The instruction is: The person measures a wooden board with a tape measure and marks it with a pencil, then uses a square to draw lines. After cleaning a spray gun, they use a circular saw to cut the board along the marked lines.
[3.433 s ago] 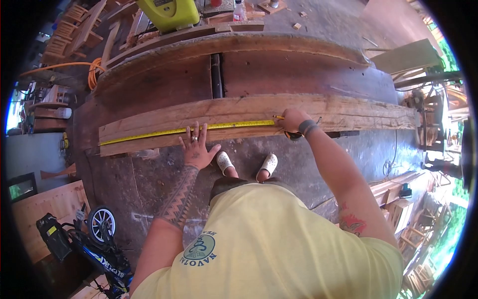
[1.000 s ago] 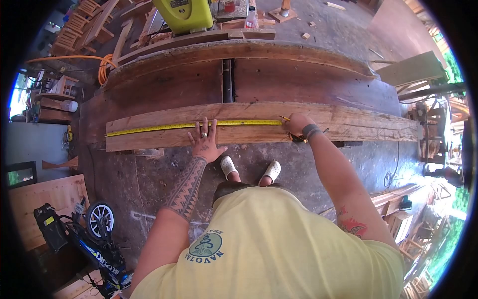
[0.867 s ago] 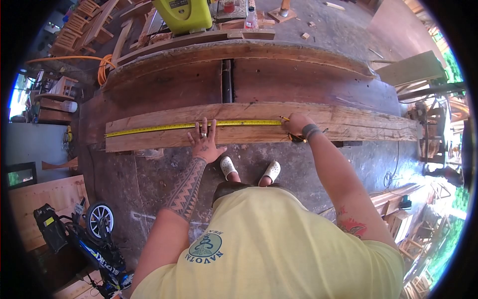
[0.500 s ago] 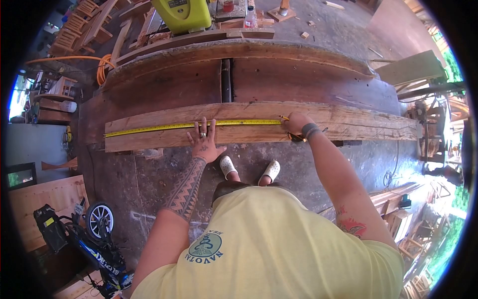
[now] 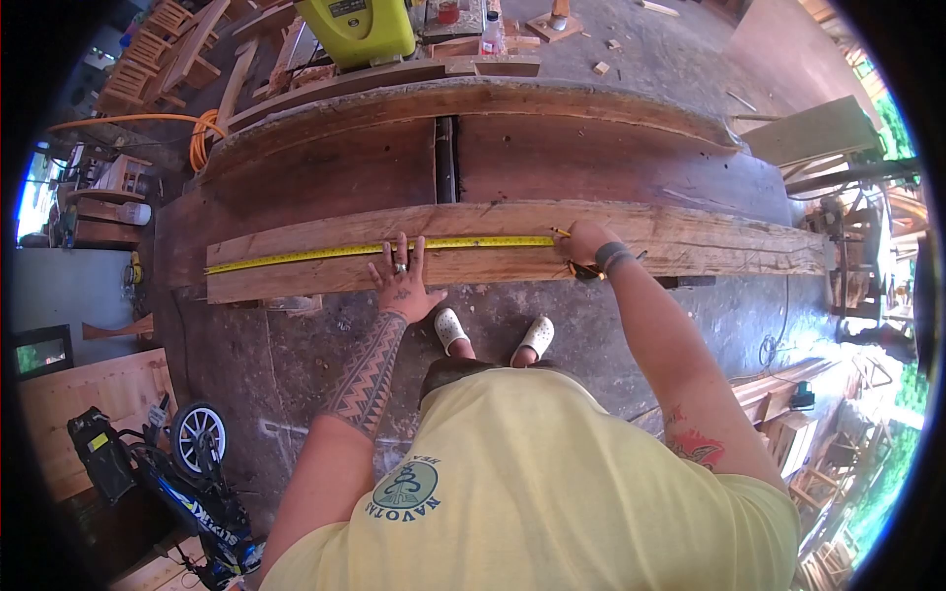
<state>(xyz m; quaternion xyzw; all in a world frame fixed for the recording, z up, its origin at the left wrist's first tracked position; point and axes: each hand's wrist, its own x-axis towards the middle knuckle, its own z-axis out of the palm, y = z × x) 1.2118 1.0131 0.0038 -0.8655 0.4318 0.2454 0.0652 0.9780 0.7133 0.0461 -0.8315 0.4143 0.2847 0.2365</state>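
Observation:
A long wooden plank (image 5: pixel 709 246) lies across the view, with a yellow tape measure (image 5: pixel 315 254) drawn out along it from its left end. My left hand (image 5: pixel 404 280) rests on the plank with fingers spread, the fingertips over the tape. At the tape's right end, my right hand (image 5: pixel 591 246) is closed around the tape measure, whose dark case shows just below the fingers. A pencil (image 5: pixel 561 233) sticks out at the fingertips of the same hand.
Behind the plank is a wide brown wooden piece (image 5: pixel 611 158) with a dark gap. Farther back stands a lime-green machine (image 5: pixel 360 30) beside a bottle (image 5: pixel 492 34). An orange hose (image 5: pixel 200 146) coils at left. A small bike (image 5: pixel 197 473) is at lower left.

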